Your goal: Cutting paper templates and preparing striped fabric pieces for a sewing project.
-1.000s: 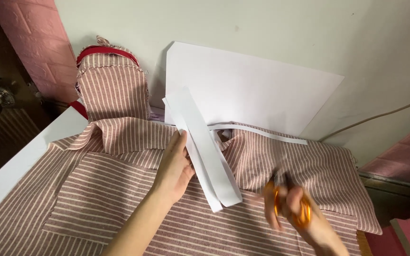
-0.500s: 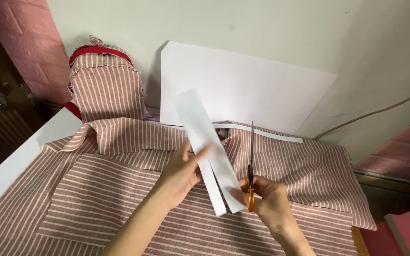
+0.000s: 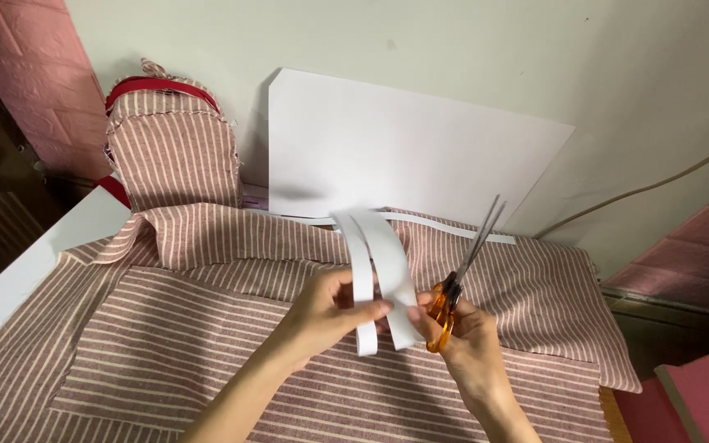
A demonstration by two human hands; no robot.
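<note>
Over striped cloth [image 3: 231, 353] on a counter, the left hand [image 3: 330, 308] pinched two white paper strips [image 3: 383, 271] upright, fingers closed on them. The right hand [image 3: 465, 328] gripped orange-handled scissors [image 3: 461, 275], blades parted slightly and pointing up beside the strips. A cut appeared imminent; it would need the blades brought across the paper. Half a second earlier the strips lay flatter and the scissors stood upright.
</note>
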